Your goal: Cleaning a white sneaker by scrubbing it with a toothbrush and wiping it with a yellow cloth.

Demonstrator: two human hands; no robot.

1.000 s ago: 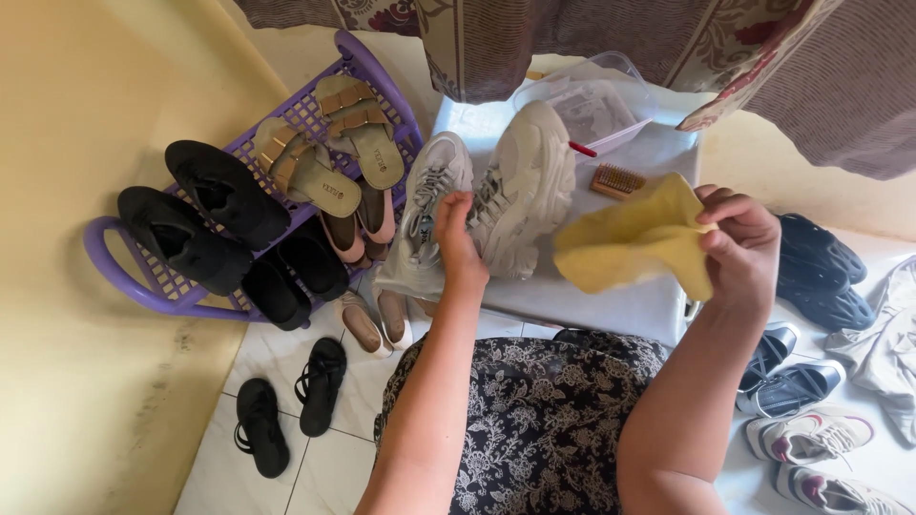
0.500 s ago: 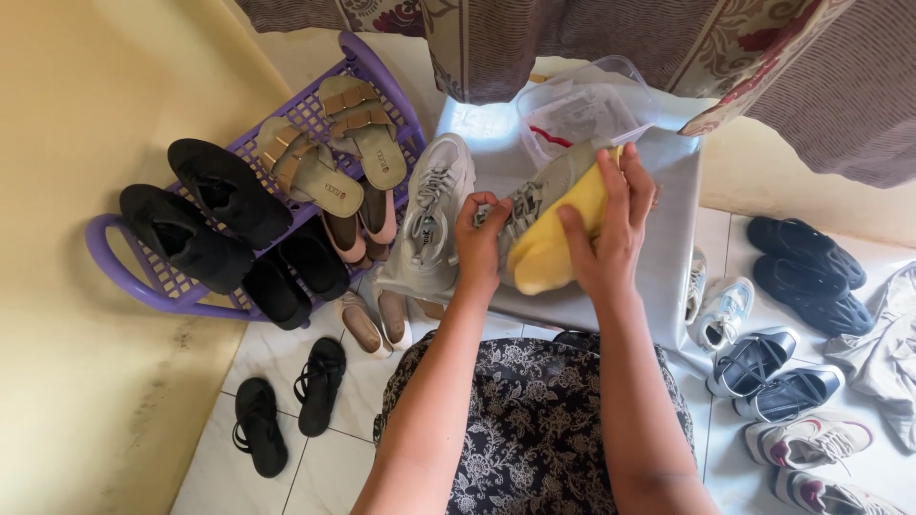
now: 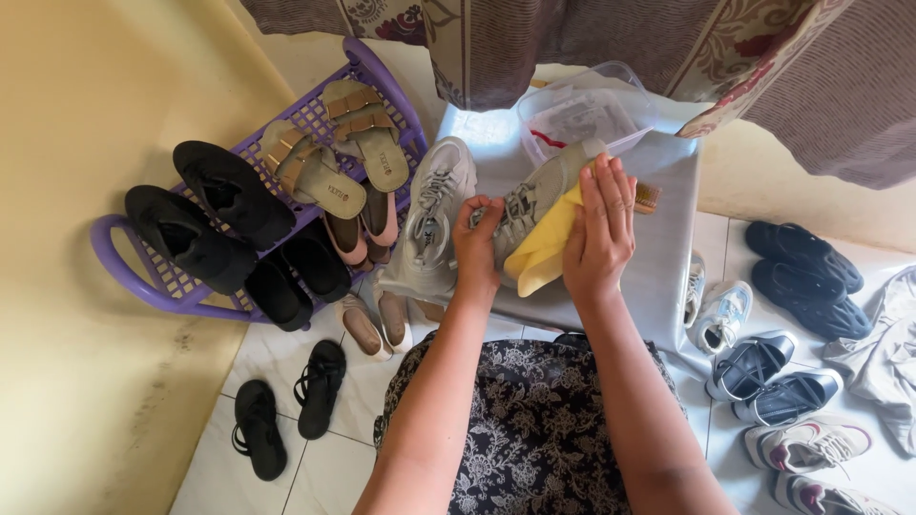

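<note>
White floor tiles and a yellow wall framed a grey-covered bench (image 3: 658, 277) at centre frame. On it, the left hand (image 3: 475, 250) gripped a grey sneaker (image 3: 530, 202) while the right hand (image 3: 599, 229), fingers flat, pressed a yellow cloth (image 3: 544, 253) against it; wiping looked underway. Its mate (image 3: 434, 215) lay just left, apparently unwiped.

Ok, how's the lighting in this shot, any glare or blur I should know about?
Head view: daylight washes out the grey surface near the clear plastic container, almost to white; the yellow wall at left lies in shade; both hands, the left hand on the grey sneaker and the right hand on the yellow cloth, look sharp; straight lines bow slightly toward the edges.
</note>
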